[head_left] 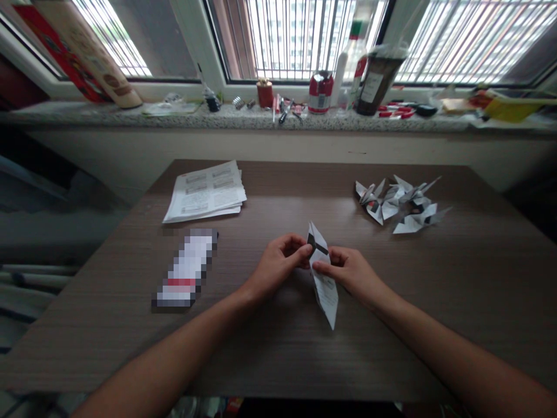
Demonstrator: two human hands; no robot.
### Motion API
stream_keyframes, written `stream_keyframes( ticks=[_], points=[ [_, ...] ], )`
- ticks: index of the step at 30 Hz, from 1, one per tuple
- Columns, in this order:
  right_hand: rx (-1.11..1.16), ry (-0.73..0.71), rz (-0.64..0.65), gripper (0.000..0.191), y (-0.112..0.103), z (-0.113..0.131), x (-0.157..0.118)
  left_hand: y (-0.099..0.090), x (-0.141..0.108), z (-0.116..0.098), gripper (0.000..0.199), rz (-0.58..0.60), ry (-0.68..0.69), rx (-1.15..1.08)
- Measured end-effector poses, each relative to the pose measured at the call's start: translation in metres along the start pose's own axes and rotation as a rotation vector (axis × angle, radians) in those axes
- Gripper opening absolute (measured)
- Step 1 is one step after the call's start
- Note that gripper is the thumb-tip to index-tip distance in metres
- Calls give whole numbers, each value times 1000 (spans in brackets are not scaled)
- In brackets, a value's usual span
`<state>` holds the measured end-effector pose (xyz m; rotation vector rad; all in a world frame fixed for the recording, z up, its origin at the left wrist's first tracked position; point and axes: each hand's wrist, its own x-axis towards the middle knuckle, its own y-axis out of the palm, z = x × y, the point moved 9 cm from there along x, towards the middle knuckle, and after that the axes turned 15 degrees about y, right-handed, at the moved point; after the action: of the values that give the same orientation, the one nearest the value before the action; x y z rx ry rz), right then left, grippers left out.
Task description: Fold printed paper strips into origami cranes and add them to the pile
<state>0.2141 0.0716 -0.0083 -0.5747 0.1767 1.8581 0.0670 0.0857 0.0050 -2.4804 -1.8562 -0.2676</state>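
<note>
Table (pixel 261 363): brown wood-grain top, biggest thing in front of me. Speckled windowsill (pixel 243 123) runs beyond the table's far edge, cluttered. Stack of printed sheets (pixel 206 191) lies near the table's far left corner, edges not squared up. Folded paper pieces (pixel 390 203), white with black and some reddish patches, bunched toward the table's far right corner; too jumbled to count. Pixelated slab (pixel 187 270) on the table's left side, mostly pale with one red band; can't tell what it is.

Both my hands are over the table's middle, gripping the same thing. Left hand (pixel 282 258) pinches the upper left edge, thumb in front. Right hand (pixel 352 270) grips the right edge, thumb pressed on the front face, fingers partly hidden behind. Between them, above the table's middle: narrow folded paper (pixel 325 284), pointed both ends, tilted, lower tip toward me. Can't tell if that tip touches the table. Smallest: black stripes (pixel 321 248) across its upper part.
</note>
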Motion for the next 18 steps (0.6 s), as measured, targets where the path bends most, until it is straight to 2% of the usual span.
stream_keyframes(
  ticks=[5, 12, 18],
  points=[
    [0, -4, 9, 38, 1, -2, 2, 4, 1, -1, 31, 53, -7, -16],
    [5, -4, 66, 34, 9, -7, 0, -4, 4, -4, 26, -12, 32, 30],
    [-9, 9, 61, 30, 9, -6, 1, -2, 3, -4, 25, -24, 22, -7]
  ],
)
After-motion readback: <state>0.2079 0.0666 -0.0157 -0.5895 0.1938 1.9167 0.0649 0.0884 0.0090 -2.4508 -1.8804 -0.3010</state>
